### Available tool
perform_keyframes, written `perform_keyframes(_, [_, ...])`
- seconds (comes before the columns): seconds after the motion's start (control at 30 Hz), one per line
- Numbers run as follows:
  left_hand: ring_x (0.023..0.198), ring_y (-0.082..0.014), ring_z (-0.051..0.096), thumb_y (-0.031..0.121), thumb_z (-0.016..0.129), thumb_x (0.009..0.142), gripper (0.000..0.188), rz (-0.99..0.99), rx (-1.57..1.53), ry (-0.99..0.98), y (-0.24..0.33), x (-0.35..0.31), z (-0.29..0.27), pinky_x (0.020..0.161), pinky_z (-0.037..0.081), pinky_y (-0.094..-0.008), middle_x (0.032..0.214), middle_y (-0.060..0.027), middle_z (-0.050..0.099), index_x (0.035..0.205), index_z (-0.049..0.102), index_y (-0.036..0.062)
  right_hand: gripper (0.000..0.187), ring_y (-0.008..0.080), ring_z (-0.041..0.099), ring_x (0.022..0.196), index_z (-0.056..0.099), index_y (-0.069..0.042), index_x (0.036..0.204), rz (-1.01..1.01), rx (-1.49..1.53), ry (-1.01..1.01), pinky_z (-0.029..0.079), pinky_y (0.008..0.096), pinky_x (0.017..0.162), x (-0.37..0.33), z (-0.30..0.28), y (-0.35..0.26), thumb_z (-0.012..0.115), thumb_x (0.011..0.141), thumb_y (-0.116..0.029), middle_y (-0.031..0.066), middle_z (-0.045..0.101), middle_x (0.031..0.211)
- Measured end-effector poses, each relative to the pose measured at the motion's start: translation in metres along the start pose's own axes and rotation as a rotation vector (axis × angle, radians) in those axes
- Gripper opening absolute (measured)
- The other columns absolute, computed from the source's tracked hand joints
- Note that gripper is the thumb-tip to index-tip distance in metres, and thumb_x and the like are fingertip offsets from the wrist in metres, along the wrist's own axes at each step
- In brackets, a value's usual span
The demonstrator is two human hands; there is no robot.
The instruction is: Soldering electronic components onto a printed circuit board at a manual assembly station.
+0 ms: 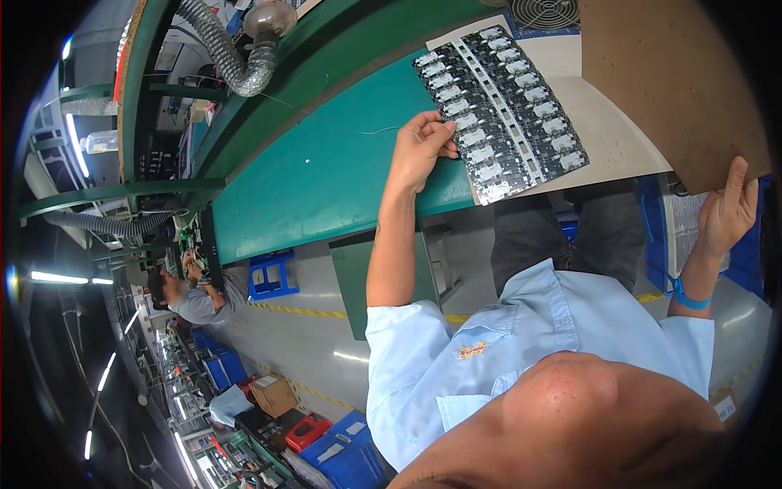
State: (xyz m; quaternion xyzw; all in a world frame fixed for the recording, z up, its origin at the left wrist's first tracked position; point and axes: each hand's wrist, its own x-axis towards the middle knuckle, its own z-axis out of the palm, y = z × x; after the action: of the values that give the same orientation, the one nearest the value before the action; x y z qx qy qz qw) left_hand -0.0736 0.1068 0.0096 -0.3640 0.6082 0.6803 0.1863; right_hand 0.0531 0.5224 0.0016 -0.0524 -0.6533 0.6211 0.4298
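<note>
A black circuit board panel (501, 110), with rows of silvery metal parts and a light strip down its middle, lies tilted over a cream sheet (619, 122) on the bench. My left hand (422, 147) pinches the panel's left edge, thumb and fingers together. On the right, a large brown board (684, 73) is raised, its lower corner gripped between the thumb and fingers of my right hand (727, 213). Part of the cream sheet is hidden behind the brown board. A blue band circles my right wrist.
A green mat (326, 163) covers the bench, with a thin wire on it. A round fan grille (544, 12) sits at the back, and a silver duct hose (236, 65) hangs at upper left. Below are a blue stool (273, 275) and blue bins. Another person works farther left.
</note>
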Motion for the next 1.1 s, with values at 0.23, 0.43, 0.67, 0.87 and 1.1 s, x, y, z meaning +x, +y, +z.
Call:
perform_keyframes(0.23, [0.068,-0.0121,0.061,0.007,0.063,0.093,0.025,0.455,0.070,-0.259,-0.011,-0.009,0.001,0.059,0.051,-0.0205,0.089,-0.0087,0.064,0.112,0.050,-0.0023,0.025,0.0156,0.066,0.102,0.064,-0.004,0.118,0.024,0.009,0.024,0.049,0.0246,0.095,-0.001,-0.002,0.001,0.059,0.098,-0.020,0.0063,0.069,0.112])
perform_keyframes(0.43, [0.067,-0.0095,0.058,0.008,0.061,0.095,0.023,0.244,-0.138,-0.154,-0.014,-0.012,0.007,0.056,0.049,-0.0199,0.087,-0.0071,0.062,0.113,0.048,0.0037,0.026,0.0160,0.066,0.102,0.064,-0.004,0.119,0.034,0.034,0.018,0.050,0.0241,0.095,0.000,0.005,-0.006,0.059,0.098,-0.018,0.0069,0.069,0.113])
perform_keyframes(0.67, [0.066,-0.0062,0.054,0.009,0.062,0.095,0.023,0.555,-0.225,-0.451,-0.038,-0.005,-0.010,0.055,0.047,-0.0187,0.082,-0.0042,0.060,0.113,0.047,0.0070,0.028,0.0163,0.066,0.102,0.063,-0.003,0.122,0.019,-0.017,0.003,0.050,0.0240,0.094,0.003,0.009,-0.011,0.059,0.098,-0.016,0.0075,0.069,0.115])
perform_keyframes(0.87, [0.067,-0.0075,0.056,0.007,0.062,0.095,0.028,0.568,-0.281,-0.358,-0.046,-0.018,-0.028,0.056,0.047,-0.0190,0.087,-0.0050,0.061,0.119,0.047,0.0069,0.026,0.0169,0.066,0.103,0.063,-0.003,0.122,-0.089,-0.009,-0.025,0.051,0.0254,0.094,0.027,-0.001,-0.019,0.058,0.099,-0.012,0.0084,0.068,0.117])
perform_keyframes(1.1, [0.088,-0.0106,0.060,0.002,0.061,0.094,0.034,0.651,-0.358,-0.158,-0.088,-0.069,-0.123,0.080,0.047,-0.0218,0.098,-0.0069,0.063,0.126,0.049,0.0041,0.024,0.0256,0.067,0.103,0.070,-0.003,0.108,-0.454,-0.147,-0.510,0.053,0.0344,0.096,-0.012,0.054,-0.064,0.063,0.086,0.002,0.0107,0.071,0.111])
